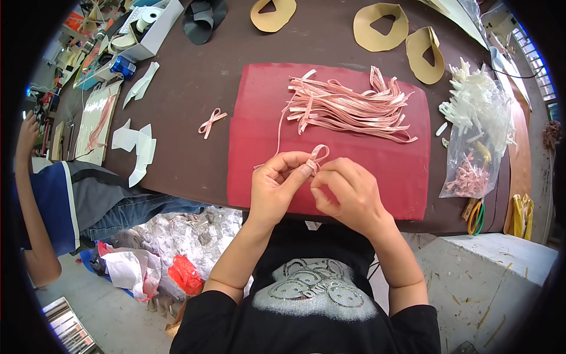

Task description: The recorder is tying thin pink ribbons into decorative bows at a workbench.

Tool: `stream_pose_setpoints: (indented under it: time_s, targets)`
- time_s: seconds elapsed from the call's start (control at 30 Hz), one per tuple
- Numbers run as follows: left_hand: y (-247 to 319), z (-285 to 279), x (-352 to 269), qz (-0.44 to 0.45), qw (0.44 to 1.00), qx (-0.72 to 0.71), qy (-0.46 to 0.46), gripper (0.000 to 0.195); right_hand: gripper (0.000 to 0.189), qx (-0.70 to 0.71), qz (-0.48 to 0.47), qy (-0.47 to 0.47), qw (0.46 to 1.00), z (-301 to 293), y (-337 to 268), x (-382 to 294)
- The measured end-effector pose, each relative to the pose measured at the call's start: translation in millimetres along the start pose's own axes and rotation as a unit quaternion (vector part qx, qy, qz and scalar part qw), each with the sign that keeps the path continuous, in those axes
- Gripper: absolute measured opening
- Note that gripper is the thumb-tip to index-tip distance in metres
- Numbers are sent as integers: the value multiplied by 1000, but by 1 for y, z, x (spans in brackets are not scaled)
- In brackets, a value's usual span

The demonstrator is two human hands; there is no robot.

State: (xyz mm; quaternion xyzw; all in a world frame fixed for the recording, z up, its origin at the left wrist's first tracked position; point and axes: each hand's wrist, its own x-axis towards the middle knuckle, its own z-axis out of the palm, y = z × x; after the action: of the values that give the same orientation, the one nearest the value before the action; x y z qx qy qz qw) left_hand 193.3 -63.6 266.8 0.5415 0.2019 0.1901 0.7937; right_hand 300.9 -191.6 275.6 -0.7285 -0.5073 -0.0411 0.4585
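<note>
Between my hands is a looped pink ribbon strip [319,153], its loop pointing up and away from me. My left hand [277,181] pinches the loop's base between thumb and forefinger. Close beside it, my right hand [347,188] has thumb and forefinger together at the lower part of the ribbon; whether a ribbon end is between them is hidden. Both hands are over a red mat [376,177]. A pile of loose pink ribbon strips [349,106] lies on the mat's far half. To the left, a tied pink ribbon bow [212,123] rests on the brown table [190,155].
At right lies a clear plastic bag [471,172] with small pink pieces, white plastic pieces [475,97] above it, and scissors [476,217] near the edge. Tan cut-outs [380,27] lie at the back. White scraps [139,148] are at left, near another person [66,199].
</note>
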Motion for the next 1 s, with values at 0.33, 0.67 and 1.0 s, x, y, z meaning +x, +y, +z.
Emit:
stream_pose_setpoints:
  time_s: [0.33,0.67,1.0]
  targets:
    - [-1,-2,-3,32,999,33,-6,15,15,48,33,-13,998,-7,-3,4]
    - [10,-9,-1,153,967,204,-25,15,11,195,179,-64,962,-19,-8,16]
    - [19,-15,5,157,946,269,-95,14,8,172,179,-64,966,-14,-11,15]
